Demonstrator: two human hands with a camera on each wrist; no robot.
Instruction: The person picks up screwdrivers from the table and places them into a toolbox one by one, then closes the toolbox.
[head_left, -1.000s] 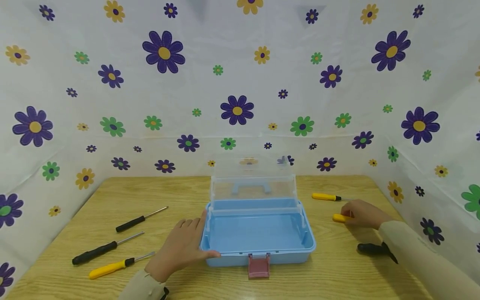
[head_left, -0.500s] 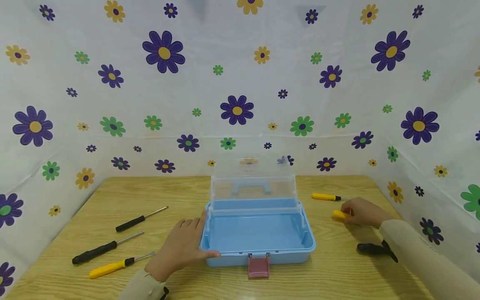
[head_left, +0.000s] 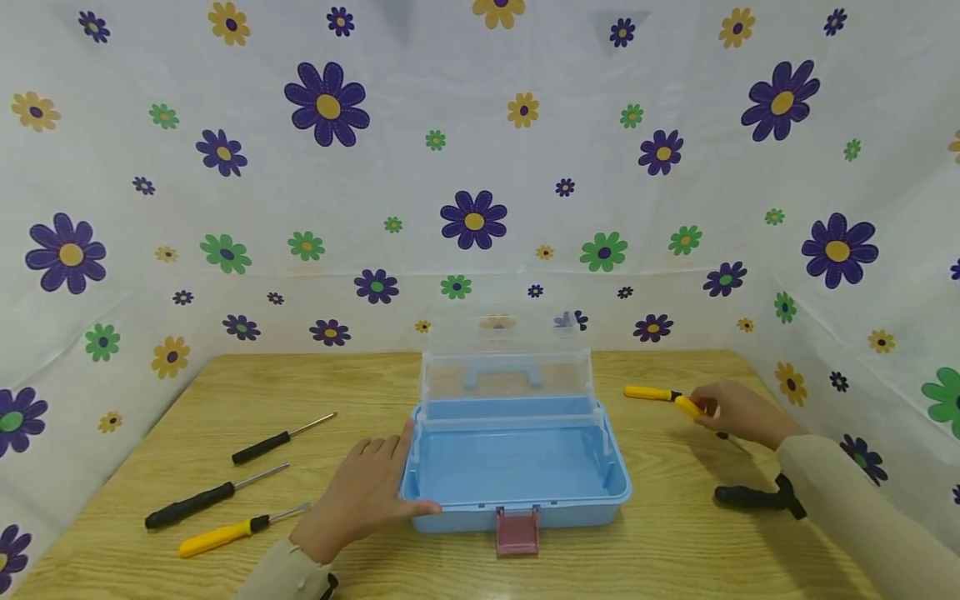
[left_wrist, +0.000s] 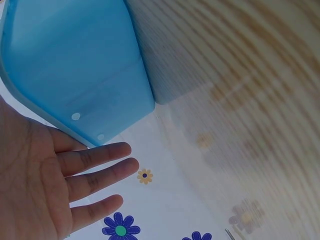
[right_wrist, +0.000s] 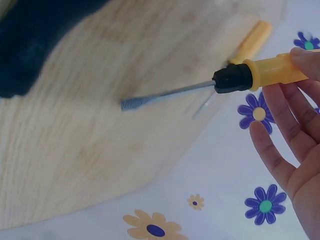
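Yellow screwdriver (head_left: pixel 686 407) is pinched in my right hand (head_left: pixel 731 411), lifted off the table (head_left: pixel 360 383), handle toward the blue toolbox (head_left: pixel 516 467). Head view: my left hand (head_left: pixel 360 496) lies flat against the box's left wall, fingers straight, thumb along the front edge, holding nothing. Box is open, clear lid (head_left: pixel 506 358) up, inside bare. Just beyond my right grip lies a second yellow screwdriver (head_left: pixel 648 393); a black-handled tool (head_left: pixel 750 497) lies nearer me. Left of my left hand are two black screwdrivers (head_left: pixel 262 447) (head_left: pixel 191 505) and another yellow one (head_left: pixel 217 537). So nothing boxed yet; one tool in hand, five left out, I judge.

Left wrist view: fingers (left_wrist: pixel 95 157) spread, relaxed, beside the blue box wall (left_wrist: pixel 75 65).

Right wrist view: fingertips (right_wrist: pixel 300 57) curl on the yellow handle (right_wrist: pixel 270 70), shaft (right_wrist: pixel 167 93) sticking out over the table, clear of it.
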